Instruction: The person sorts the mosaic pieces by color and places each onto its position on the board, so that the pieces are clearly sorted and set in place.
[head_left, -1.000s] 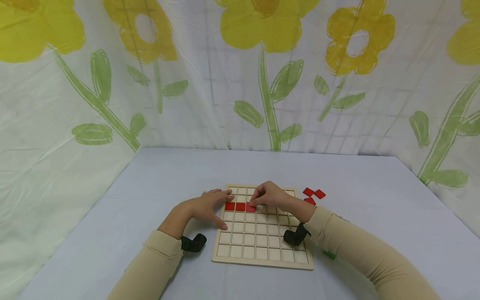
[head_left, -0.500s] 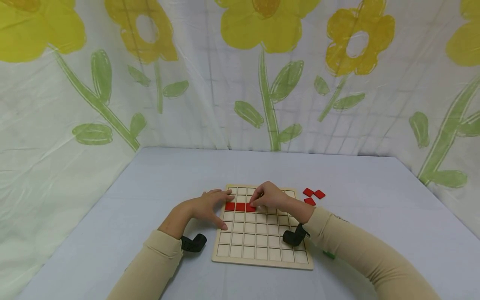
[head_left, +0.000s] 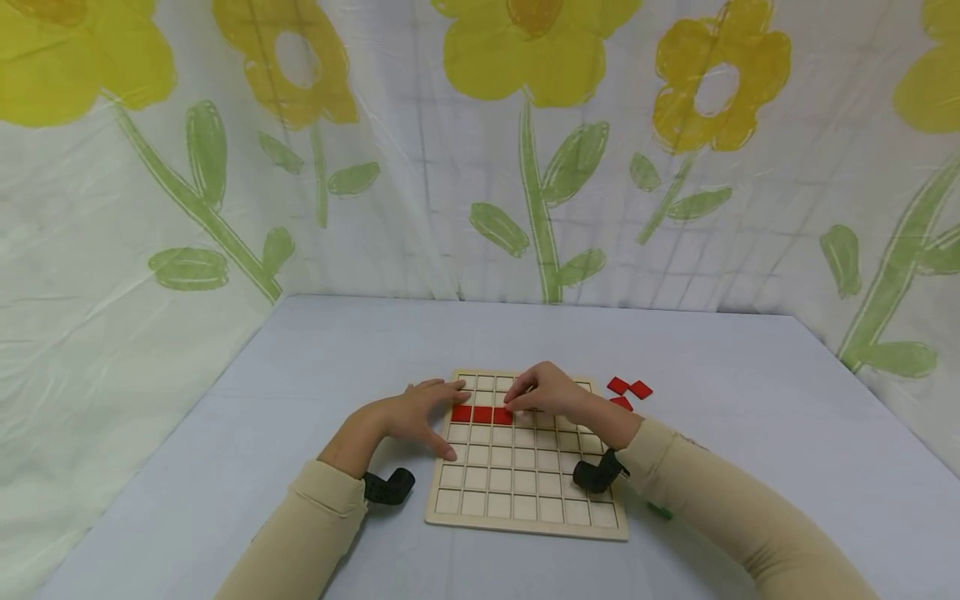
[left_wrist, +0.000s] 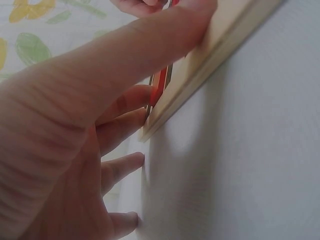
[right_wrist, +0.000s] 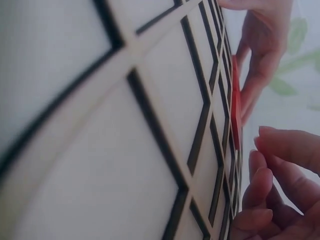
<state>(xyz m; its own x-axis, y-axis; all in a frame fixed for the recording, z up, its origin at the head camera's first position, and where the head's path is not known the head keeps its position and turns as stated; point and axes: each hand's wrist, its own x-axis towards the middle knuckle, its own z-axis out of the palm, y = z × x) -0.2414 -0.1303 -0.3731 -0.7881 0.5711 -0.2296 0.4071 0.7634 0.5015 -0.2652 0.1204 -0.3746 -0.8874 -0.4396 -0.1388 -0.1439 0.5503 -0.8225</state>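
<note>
Right wrist view: the right hand (right_wrist: 280, 185) has its fingers curled and their tips drawn close together, with nothing visible between them. The head view puts those fingertips at the right-hand end of a row of three red tiles, just at the rightmost red tile (head_left: 502, 416). That tile lies beside the middle red tile (head_left: 483, 415), which in turn adjoins the leftmost red tile (head_left: 461, 413). All three sit in the third row from the far side of a pale wooden grid board (head_left: 525, 527), starting at its left edge.

The left hand (head_left: 408, 417) is spread wide and grips nothing; its thumb rests on the board's left edge, and two fingers reach the board near the tiles, while two others touch the tabletop (head_left: 360, 333).

The right hand and wrist block part of the board's far right. Beyond them lie two loose red tiles (head_left: 618, 386) and a red piece (head_left: 622, 403) partly hidden by the wrist. A green piece (head_left: 660, 511) peeks from under the right beige sleeve (head_left: 720, 500). Black wrist devices (head_left: 389, 487) hang beneath both cuffs. Behind the table, a white curtain (head_left: 360, 250) bears yellow flowers and green leaves.
</note>
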